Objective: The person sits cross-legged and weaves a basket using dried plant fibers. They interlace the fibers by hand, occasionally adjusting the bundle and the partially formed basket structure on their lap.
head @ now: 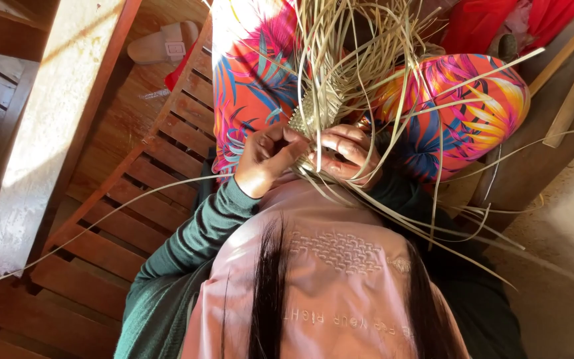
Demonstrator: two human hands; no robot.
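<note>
Both hands meet over the person's lap, working a small woven piece (317,110) of pale straw-coloured strips. The left hand (270,158) is closed in a pinch on strips at the near edge of the weave, thumb pressed against curled fingers, apparently to keep the crossing strands from slipping. The right hand (348,154) lies just beside it, fingers curled over the same edge with several strips running between and across them; it appears clamped on the bundle, though which single strip it grips cannot be told. The woven piece sits directly above the two hands, resting between the knees against the bright floral trousers (460,106), a placement that seems to brace it while both hands stay free to handle strands. The finished portion shows a tight, regular plaited checker, narrow and upright. From it the loose strips (367,40) fan out in all directions, long, flat and thin, some arching over the knees, others trailing down to the right toward the floor, and one running far left across the slatted wooden bench (121,219). A pale sandal (164,43) lies on the wooden floor beyond the bench, well apart from the work.
</note>
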